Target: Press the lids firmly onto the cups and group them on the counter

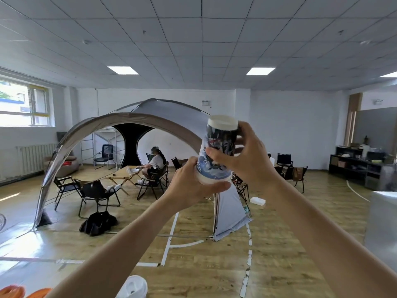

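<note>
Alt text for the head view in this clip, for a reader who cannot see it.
Both hands hold a blue-patterned cup raised in front: the left hand grips its lower end, the right hand its middle. A white lid shows at the bottom edge; behind, a tent and folding chairs.

Lidded cup (133, 286), orange items (15, 291): cut off at bottom edge. Held cup (221, 143): print blurred, lower end partly behind left hand (189, 188).

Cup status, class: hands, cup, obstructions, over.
Left hand grips printed cup at lower end. Right hand grips its side. Cup aloft, tilted. Second cup below, apart; nothing blocking.
</note>
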Demonstrator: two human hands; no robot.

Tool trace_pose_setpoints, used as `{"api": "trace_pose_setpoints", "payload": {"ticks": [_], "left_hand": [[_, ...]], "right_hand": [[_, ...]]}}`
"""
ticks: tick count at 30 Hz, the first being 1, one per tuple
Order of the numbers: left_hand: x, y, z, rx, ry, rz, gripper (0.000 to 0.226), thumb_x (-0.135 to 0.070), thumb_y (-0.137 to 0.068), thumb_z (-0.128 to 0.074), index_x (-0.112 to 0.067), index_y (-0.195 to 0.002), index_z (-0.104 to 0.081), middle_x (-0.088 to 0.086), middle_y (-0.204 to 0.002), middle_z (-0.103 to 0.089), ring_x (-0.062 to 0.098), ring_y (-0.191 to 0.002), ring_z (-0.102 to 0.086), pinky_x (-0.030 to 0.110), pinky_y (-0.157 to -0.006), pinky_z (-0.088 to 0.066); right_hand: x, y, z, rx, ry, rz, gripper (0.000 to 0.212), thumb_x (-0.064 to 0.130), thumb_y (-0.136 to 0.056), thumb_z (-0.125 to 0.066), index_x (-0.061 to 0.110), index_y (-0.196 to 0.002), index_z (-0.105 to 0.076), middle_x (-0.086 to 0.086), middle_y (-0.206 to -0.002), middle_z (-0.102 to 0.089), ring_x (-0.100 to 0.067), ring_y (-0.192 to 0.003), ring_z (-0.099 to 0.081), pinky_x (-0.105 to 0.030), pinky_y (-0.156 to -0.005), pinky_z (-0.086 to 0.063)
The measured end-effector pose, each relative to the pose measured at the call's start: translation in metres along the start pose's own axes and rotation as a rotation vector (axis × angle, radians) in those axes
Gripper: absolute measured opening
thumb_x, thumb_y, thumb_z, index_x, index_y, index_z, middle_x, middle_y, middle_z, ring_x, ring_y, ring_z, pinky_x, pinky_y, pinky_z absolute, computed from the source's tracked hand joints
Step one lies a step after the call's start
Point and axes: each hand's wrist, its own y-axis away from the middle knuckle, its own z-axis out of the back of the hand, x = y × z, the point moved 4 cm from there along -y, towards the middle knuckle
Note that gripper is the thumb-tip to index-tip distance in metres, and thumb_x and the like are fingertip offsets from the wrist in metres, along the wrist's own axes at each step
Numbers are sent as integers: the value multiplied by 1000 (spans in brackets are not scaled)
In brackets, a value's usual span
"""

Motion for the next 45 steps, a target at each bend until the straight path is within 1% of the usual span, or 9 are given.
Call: {"api": "trace_pose_setpoints", "payload": {"ticks": [5, 9, 11, 14, 19, 25, 29, 37, 45], "left_hand": [[-3, -5, 14, 25, 369, 51, 87, -20, -61, -100, -15, -133, -51, 6, -114, -69, 9, -93, -74, 23, -74, -60], [-8, -11, 30, 6, 624, 12, 111, -52, -51, -99, -16, -143, -49, 10, -128, -69, 28, -112, -71, 41, -91, -60], [-17, -15, 34, -53, 689, 9, 122, -62, -43, -97, -17, -145, -48, 7, -125, -71, 20, -107, -73, 35, -88, -60], [-32, -16, 23, -57, 739, 43, 134, -69, -32, -96, -15, -145, -48, 8, -126, -68, 15, -98, -76, 27, -78, -60], [-40, -17, 5, -63, 740, 69, 94, -55, -56, -89, -11, -134, -61, 15, -120, -73, 30, -104, -74, 36, -80, -60], [-33, -15, -9, -118, 621, 142, 99, -68, -54, -81, -23, -138, -54, 6, -121, -72, 22, -104, -74, 46, -96, -59], [-29, -8, -23, -51, 646, 175, 84, -64, -58, -82, -12, -121, -64, 12, -106, -78, 31, -97, -77, 53, -95, -59], [-5, 45, -91, 218, 384, 142, 81, -63, -67, -86, -23, -132, -60, -9, -113, -74, -2, -98, -70, 16, -80, -56], [19, 127, -209, 512, 389, 181, 46, -49, -78, -82, -41, -116, -58, -34, -101, -70, -14, -97, -65, 9, -80, -49]], "right_hand": [[-14, 3, 16, -74, -173, -128, 89, 39, -67, -90, 21, -136, -38, 9, -117, -59, -8, -108, -65, -27, -81, -61], [-31, 12, 20, 68, -345, -311, 88, 51, -56, -90, 12, -125, -52, -7, -114, -70, -9, -96, -73, -25, -82, -60], [-32, 27, 12, 201, -272, -322, 68, 42, -64, -83, 13, -119, -56, -2, -105, -70, 4, -81, -71, -12, -69, -55], [-39, 47, -7, 263, -291, -320, 61, 35, -65, -85, 11, -116, -61, -1, -99, -74, -9, -79, -75, -19, -67, -58], [-48, 59, -15, 160, -273, -265, 60, 40, -65, -92, 18, -114, -66, 4, -99, -78, -15, -88, -76, -36, -80, -62], [-64, 67, -20, 160, -212, -275, 63, 67, -65, -85, 31, -113, -67, 9, -102, -77, -13, -94, -75, -46, -87, -60], [-71, 78, -23, 153, -240, -335, 56, 52, -68, -89, 26, -112, -66, 7, -100, -78, -12, -91, -75, -46, -86, -61], [-121, 168, -9, 114, -249, -512, 68, 36, -69, -93, 20, -125, -59, 4, -109, -75, -11, -98, -73, -32, -82, -60], [-170, 318, 38, -95, -168, -796, 58, 12, -68, -93, 29, -115, -62, 8, -101, -77, -12, -97, -73, -25, -75, -57]]}}
